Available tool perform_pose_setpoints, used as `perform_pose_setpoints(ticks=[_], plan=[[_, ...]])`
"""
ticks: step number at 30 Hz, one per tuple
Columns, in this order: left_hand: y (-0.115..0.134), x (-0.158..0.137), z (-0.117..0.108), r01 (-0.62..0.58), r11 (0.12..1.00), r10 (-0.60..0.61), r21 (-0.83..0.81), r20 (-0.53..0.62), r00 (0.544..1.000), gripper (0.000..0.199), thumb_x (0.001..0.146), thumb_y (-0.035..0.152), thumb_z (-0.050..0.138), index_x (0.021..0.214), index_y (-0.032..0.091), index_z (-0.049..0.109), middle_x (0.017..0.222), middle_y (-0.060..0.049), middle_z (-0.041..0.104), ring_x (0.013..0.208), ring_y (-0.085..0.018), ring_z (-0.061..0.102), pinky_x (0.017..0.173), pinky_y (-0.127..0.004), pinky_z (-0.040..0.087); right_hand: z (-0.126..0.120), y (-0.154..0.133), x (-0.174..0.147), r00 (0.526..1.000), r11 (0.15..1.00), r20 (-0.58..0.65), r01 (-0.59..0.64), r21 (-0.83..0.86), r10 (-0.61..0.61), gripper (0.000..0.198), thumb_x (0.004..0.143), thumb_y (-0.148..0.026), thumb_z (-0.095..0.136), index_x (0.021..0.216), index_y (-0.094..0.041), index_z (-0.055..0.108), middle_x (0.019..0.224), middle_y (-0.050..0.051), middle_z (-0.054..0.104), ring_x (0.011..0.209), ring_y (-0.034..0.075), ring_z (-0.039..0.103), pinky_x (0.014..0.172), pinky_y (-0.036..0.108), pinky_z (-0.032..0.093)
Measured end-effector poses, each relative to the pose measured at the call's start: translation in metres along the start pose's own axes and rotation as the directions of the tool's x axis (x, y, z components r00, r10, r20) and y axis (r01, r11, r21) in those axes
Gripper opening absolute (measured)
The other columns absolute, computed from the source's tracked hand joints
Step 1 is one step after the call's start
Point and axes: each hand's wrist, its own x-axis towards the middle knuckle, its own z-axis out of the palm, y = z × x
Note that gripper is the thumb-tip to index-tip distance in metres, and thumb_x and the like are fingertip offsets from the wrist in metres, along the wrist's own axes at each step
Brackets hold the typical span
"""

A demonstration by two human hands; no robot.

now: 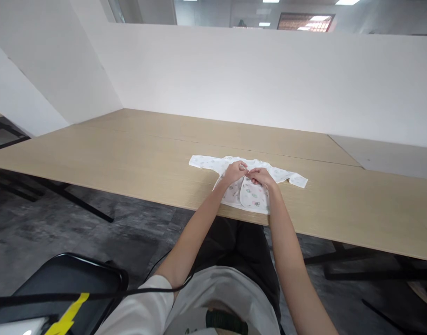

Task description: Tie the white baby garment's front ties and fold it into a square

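Note:
A small white baby shirt (255, 195) with a scattered print lies spread on the wooden table, its sleeves stretched out to both sides. Over the middle of its front, my left hand (235, 171) pinches the fabric with fingers closed. Close beside it, my right hand (261, 177) is also closed on the shirt front, and the fingertips of both hands nearly meet. Below them, one rounded front flap overlaps the other. Whatever small part lies between the fingertips is hidden.
The light wooden table (146, 163) runs wide to both sides, with a white wall (216, 74) behind it. A black chair (70, 284) stands at lower left. A black cable (136, 291) with yellow tape crosses near my left arm.

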Motion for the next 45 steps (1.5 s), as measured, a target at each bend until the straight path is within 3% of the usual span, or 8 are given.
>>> perform_pose_setpoints(ticks=[6, 13, 26, 33, 39, 42, 45], plan=[[0.001, 0.0, -0.001, 0.02, 0.999, -0.02, 0.032, -0.012, 1.0, 0.023, 0.071, 0.011, 0.061, 0.094, 0.016, 0.065, 0.078, -0.002, 0.069, 0.073, -0.015, 0.064, 0.072, -0.025, 0.049, -0.002, 0.005, 0.006, 0.999, 1.0, 0.028, -0.015, 0.012, 0.015, 0.016, 0.067, -0.021, 0.072, 0.071, -0.012, 0.059, 0.049, -0.004, 0.048, 0.041, 0.005, 0.04, 0.039, 0.017, 0.033], [0.005, -0.002, -0.003, 0.02, 0.999, -0.02, 0.03, 0.001, 1.0, 0.02, 0.075, 0.024, 0.068, 0.093, 0.015, 0.066, 0.079, -0.004, 0.07, 0.075, -0.017, 0.065, 0.072, -0.026, 0.05, -0.001, 0.003, 0.004, 0.999, 1.0, 0.034, 0.002, 0.02, -0.002, 0.009, 0.071, -0.018, 0.066, 0.072, -0.011, 0.059, 0.049, -0.003, 0.048, 0.041, 0.006, 0.041, 0.04, 0.017, 0.034], [-0.003, 0.002, -0.001, 0.03, 0.999, -0.03, -0.016, -0.008, 1.0, 0.023, 0.07, 0.012, 0.064, 0.093, 0.014, 0.066, 0.076, -0.003, 0.069, 0.072, -0.015, 0.064, 0.07, -0.025, 0.05, -0.002, 0.007, 0.01, 1.0, 1.0, 0.027, -0.015, -0.02, 0.016, 0.004, 0.067, -0.015, 0.061, 0.065, -0.011, 0.059, 0.048, -0.002, 0.049, 0.04, 0.006, 0.043, 0.039, 0.017, 0.034], [-0.008, 0.006, 0.001, 0.004, 0.996, -0.004, -0.086, 0.002, 1.0, 0.025, 0.07, 0.012, 0.064, 0.095, 0.014, 0.065, 0.077, -0.004, 0.07, 0.073, -0.016, 0.065, 0.071, -0.025, 0.05, 0.001, 0.005, 0.009, 0.999, 0.998, -0.015, -0.032, 0.052, 0.033, 0.014, 0.067, -0.013, 0.058, 0.055, -0.014, 0.051, 0.046, -0.002, 0.048, 0.039, 0.006, 0.041, 0.037, 0.018, 0.032], [-0.009, 0.005, -0.002, -0.049, 0.999, 0.049, 0.013, -0.014, 0.999, 0.026, 0.07, 0.01, 0.059, 0.094, 0.015, 0.066, 0.077, -0.003, 0.068, 0.075, -0.017, 0.064, 0.074, -0.027, 0.05, 0.001, 0.002, 0.007, 0.995, 0.992, -0.019, -0.091, 0.089, 0.093, 0.019, 0.068, -0.008, 0.057, 0.053, -0.015, 0.048, 0.046, -0.001, 0.046, 0.039, 0.005, 0.039, 0.037, 0.017, 0.033], [-0.009, 0.004, -0.004, -0.07, 0.996, 0.067, 0.049, 0.046, 0.997, 0.03, 0.068, 0.009, 0.054, 0.093, 0.016, 0.067, 0.081, -0.003, 0.068, 0.077, -0.017, 0.064, 0.076, -0.026, 0.05, -0.002, -0.001, 0.003, 0.995, 0.993, 0.03, -0.094, 0.071, 0.092, 0.017, 0.073, -0.016, 0.064, 0.059, -0.014, 0.054, 0.047, 0.0, 0.05, 0.039, 0.006, 0.041, 0.037, 0.018, 0.032], [-0.008, 0.003, -0.007, -0.053, 0.996, 0.044, 0.077, 0.121, 0.992, 0.028, 0.067, 0.011, 0.054, 0.09, 0.017, 0.068, 0.088, -0.004, 0.069, 0.081, -0.017, 0.064, 0.076, -0.025, 0.05, -0.006, -0.004, -0.003, 0.98, 0.992, 0.156, -0.118, -0.03, 0.122, 0.029, 0.074, -0.035, 0.071, 0.06, -0.013, 0.057, 0.046, 0.001, 0.05, 0.037, 0.006, 0.038, 0.033, 0.019, 0.028]])
